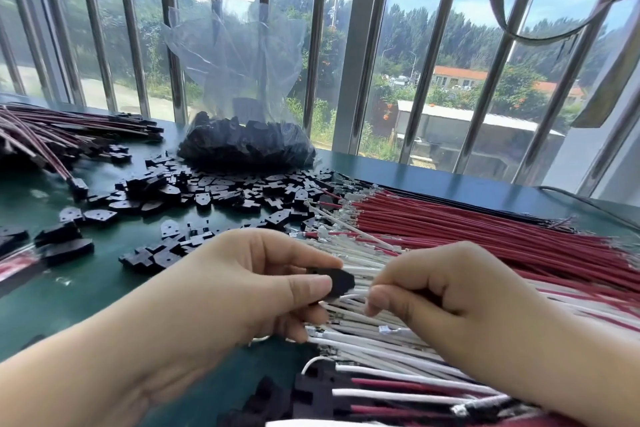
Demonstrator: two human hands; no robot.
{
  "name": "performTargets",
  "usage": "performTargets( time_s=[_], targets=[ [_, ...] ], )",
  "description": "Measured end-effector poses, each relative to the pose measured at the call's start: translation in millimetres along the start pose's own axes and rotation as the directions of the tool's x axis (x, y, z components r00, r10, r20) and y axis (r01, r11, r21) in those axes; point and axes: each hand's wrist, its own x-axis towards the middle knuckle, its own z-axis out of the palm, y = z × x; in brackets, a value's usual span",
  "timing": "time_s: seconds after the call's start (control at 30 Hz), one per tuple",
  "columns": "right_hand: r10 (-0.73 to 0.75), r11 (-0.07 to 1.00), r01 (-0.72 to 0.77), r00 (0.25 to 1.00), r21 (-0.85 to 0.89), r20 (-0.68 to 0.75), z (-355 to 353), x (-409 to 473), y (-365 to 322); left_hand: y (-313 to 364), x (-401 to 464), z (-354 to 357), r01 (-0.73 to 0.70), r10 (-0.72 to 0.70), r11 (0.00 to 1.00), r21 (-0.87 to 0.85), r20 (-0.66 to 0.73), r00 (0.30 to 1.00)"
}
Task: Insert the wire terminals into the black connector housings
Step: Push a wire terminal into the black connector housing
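Over the white wires (398, 333) your left hand (242, 284) pinches a housing (341, 282); your right hand (436, 291) pinches a white wire at its mouth. Finished assemblies (62, 139) lie far left; many loose housings (214, 191) and red wires (485, 229) remain.

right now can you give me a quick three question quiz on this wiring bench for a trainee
1. True or false: the left hand pinches a flat black plastic connector housing.
2. Which wire does the right hand pinch? A: thin white insulated wire; B: dark red wire; C: none.
3. Fill in: the clear plastic bag of black housings stands at the ___ edge of the green table top.

Key: 1 true; 2 A; 3 far, by the barred window.
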Motion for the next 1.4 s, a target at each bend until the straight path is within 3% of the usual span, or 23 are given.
performTargets(
  time_s=[0.1, 0.3, 0.4, 0.53, 0.57, 0.63, 0.7, 0.83, 1.0, 1.1, 1.2, 1.27, 1.33, 1.4],
  targets=[
    [-0.076, 0.992, 0.076, 0.997, -0.1, -0.002, 1, -1, -1, -2, 0, 4, 0.04, -0.036, 0.99, -0.134, 0.035, 0.999],
    [-0.156, 0.978, 0.159, 0.987, -0.134, 0.037, 3, -2, -1, -1, -5, 15, -0.024, 0.027, 0.992, -0.125, 0.021, 0.999],
    [-0.121, 0.988, 0.127, 0.99, -0.088, 0.067, 0, 2, 0, -2, -2, 14, -0.013, 0.013, 0.993, -0.116, -0.002, 1.0],
    [0.014, 0.995, -0.047, 0.946, 0.092, 0.325, -26, 15, 7, -3, 1, 9, 0.023, -0.022, 0.99, -0.137, 0.006, 1.0],
    [0.052, 0.992, -0.084, 0.953, 0.096, 0.3, -33, 19, 14, -3, 2, 7, 0.037, -0.036, 0.989, -0.144, 0.008, 0.999],
    [0.166, 0.982, -0.173, 0.982, 0.077, 0.09, -43, 26, 36, -2, 4, 3, 0.051, -0.054, 0.988, -0.145, -0.015, 0.998],
    [0.22, 0.973, -0.223, 0.973, -0.052, -0.069, -45, 29, 60, 0, 6, 1, 0.054, -0.06, 0.987, -0.149, -0.039, 0.997],
    [0.172, 0.879, -0.186, 0.982, -0.439, -0.072, -39, 28, 77, -3, 9, -1, 0.051, -0.062, 0.987, -0.153, -0.073, 0.995],
    [0.013, 0.739, -0.088, 0.993, -0.668, -0.116, -37, 23, 66, -4, 7, -4, 0.062, -0.07, 0.992, -0.109, -0.068, 0.995],
    [0.04, 0.843, -0.13, 0.983, -0.522, -0.18, -36, 20, 66, -3, 5, -5, 0.065, -0.068, 0.995, -0.071, -0.048, 0.997],
    [0.054, 0.977, -0.14, 0.893, -0.162, -0.447, -36, 22, 59, -2, 4, -5, 0.061, -0.063, 0.997, -0.041, -0.044, 0.997],
    [0.09, 0.996, -0.065, 0.845, 0.064, -0.527, -36, 22, 49, -1, 4, -5, 0.056, -0.058, 0.997, -0.048, -0.048, 0.997],
    [0.081, 0.992, -0.028, 0.893, 0.124, -0.442, -33, 20, 39, -1, 3, -5, 0.044, -0.046, 0.998, -0.05, -0.05, 0.998],
    [0.076, 0.996, -0.058, 0.946, 0.066, -0.314, -28, 20, 35, 0, 3, -6, 0.031, -0.033, 0.999, -0.04, -0.049, 0.998]
  ],
)
